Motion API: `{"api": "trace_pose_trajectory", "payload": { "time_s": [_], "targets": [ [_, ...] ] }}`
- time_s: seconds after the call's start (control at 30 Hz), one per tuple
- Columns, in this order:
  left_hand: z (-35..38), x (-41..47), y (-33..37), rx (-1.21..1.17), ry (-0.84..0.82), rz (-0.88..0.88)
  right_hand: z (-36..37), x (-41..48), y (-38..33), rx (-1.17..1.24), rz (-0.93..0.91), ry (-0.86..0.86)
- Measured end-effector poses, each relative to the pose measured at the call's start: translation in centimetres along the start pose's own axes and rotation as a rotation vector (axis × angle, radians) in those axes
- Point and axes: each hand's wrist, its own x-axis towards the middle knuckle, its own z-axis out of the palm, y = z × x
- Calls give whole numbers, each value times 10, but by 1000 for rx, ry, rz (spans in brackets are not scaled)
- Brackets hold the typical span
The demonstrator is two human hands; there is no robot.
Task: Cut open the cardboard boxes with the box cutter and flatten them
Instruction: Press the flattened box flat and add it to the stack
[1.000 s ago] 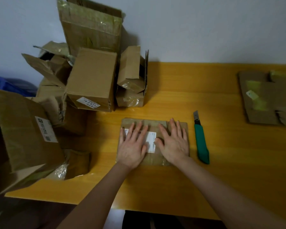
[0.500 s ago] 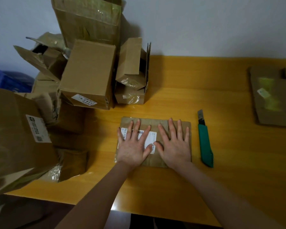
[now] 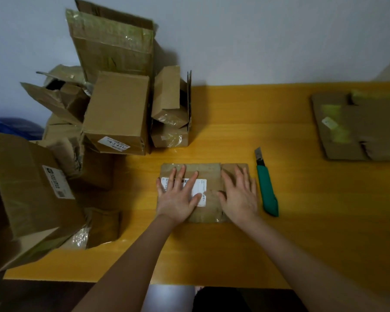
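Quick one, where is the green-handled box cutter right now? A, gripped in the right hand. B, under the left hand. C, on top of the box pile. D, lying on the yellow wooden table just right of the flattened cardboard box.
D: the green-handled box cutter lies on the yellow wooden table beside the flattened cardboard box, which the left hand and right hand press flat.

Label (image 3: 114, 144) on stacked box (image 3: 117, 109) reads 9-3-4312; flattened box (image 3: 209, 171) sticker (image 3: 200, 188) shows 03-170
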Motion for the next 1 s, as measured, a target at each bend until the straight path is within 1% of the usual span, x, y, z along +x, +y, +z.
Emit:
{"api": "trace_pose_trajectory", "payload": {
  "time_s": [0.07,0.13,0.27,0.37,0.47,0.53,0.63,0.7,0.77,0.83,0.93,1.0],
  "targets": [
    [-12,2,0,-77,-51,-15,-9,-18,5,142,170,26],
    [-21,1,5,-161,-71,-63,-13,-31,7,317,248,47],
    [-28,-9,14,-256,-37,-142,-24,-28,-1,841,483,73],
    [-33,-15,14,-335,-28,-195,-34,-32,0,1050,562,86],
    [-43,-18,16,-510,16,-304,-53,-40,11,1208,573,118],
    [-55,-15,23,-650,47,-361,-72,-44,23,1256,548,161],
    [-72,-5,43,-876,54,-398,-103,-52,50,1237,538,255],
    [-82,1,58,-1093,25,-427,-117,-56,69,1202,559,322],
    [-92,5,73,-1251,-42,-418,-129,-59,88,1163,560,385],
    [-104,10,90,-1319,-101,-352,-140,-59,107,1101,566,435],
    [-116,23,119,-1317,-205,-256,-153,-57,141,1047,596,474],
    [-119,37,142,-1290,-246,-216,-161,-52,167,987,619,504]
  ]
}}
